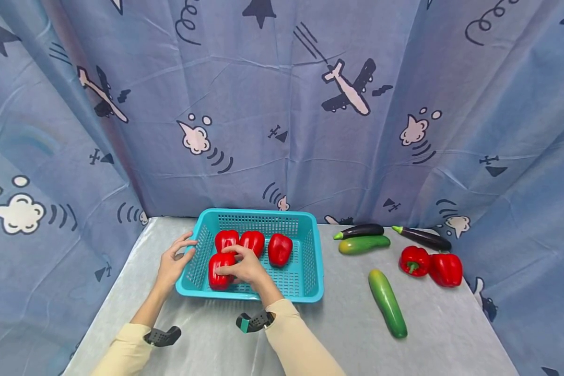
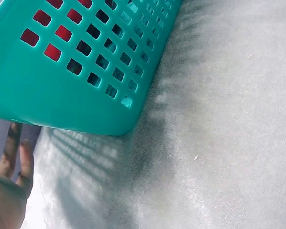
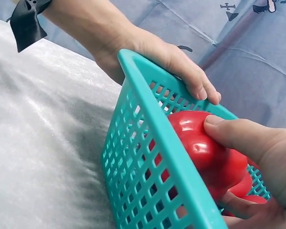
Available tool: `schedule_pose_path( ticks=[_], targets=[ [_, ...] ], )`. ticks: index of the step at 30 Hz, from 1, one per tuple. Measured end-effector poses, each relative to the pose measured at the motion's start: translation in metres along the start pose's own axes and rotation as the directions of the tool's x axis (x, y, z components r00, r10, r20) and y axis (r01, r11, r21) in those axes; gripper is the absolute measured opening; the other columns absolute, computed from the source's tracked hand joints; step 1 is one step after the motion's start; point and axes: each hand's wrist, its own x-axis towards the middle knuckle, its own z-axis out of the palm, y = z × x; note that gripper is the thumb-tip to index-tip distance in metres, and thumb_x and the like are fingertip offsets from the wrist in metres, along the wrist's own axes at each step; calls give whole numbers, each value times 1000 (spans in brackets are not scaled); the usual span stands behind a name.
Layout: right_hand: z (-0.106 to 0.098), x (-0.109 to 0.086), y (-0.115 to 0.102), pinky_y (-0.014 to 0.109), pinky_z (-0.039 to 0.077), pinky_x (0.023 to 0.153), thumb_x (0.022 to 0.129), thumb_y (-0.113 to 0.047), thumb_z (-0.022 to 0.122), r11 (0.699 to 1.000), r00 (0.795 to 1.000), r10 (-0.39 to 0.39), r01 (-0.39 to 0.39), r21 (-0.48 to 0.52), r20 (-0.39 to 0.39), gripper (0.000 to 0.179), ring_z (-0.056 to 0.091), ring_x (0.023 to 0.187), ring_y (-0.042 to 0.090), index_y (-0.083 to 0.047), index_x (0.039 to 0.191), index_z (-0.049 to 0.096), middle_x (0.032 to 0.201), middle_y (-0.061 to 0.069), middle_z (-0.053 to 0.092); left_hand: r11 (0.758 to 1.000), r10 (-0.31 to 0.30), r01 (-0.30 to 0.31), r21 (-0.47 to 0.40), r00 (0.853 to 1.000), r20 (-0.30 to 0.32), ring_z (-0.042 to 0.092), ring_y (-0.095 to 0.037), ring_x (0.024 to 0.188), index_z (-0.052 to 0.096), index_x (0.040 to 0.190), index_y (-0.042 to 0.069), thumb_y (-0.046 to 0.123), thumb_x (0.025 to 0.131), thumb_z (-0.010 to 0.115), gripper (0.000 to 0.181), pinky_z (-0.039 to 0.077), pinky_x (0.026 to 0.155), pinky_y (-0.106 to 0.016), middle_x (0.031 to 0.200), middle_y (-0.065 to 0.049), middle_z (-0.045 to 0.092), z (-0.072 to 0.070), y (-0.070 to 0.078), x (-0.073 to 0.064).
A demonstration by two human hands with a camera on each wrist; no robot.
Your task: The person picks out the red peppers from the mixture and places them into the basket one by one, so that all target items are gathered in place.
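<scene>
My right hand (image 1: 247, 267) grips a red bell pepper (image 1: 220, 277) inside the turquoise plastic basket (image 1: 282, 297), at its front left. In the right wrist view the thumb presses on the glossy pepper (image 3: 200, 148) from above, with fingers below it. Three other red peppers lie in the basket: two behind the held one and one (image 1: 280, 250) to its right. My left hand (image 1: 171, 263) rests at the basket's left rim, its fingers extended over the edge. From the left wrist, two of its fingers (image 2: 26, 164) show beside the perforated basket wall (image 2: 62, 95).
To the right on the grey-white tabletop (image 1: 338, 324) lie two cucumbers, one (image 1: 388, 304) in front and one (image 1: 364, 244) farther back. Two eggplants (image 1: 423, 238) lie at the back, near two more red peppers (image 1: 445, 270). A patterned blue curtain (image 1: 263, 156) encloses the table.
</scene>
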Motion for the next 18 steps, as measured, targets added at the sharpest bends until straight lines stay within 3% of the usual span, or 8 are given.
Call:
schedule_pose_path(
  ticks=[6,18],
  targets=[
    [2,1,3,52,59,74,80,-10,87,999,1000,13,-13,-30,5,54,55,110,34,-10,131,66,120,14,56,1000,6,-6,-11,1000,5,46,-46,129,62,120,-18,-6,98,63,25,48,83,-16,148,-32,43,0,-1,1],
    [6,2,7,51,59,75,79,-9,88,998,999,41,-41,-37,-14,56,54,112,35,-11,130,66,119,12,56,999,41,-41,-26,999,2,39,-47,136,62,119,-19,-8,98,62,24,46,85,-15,146,-34,43,0,-7,2]
  ],
)
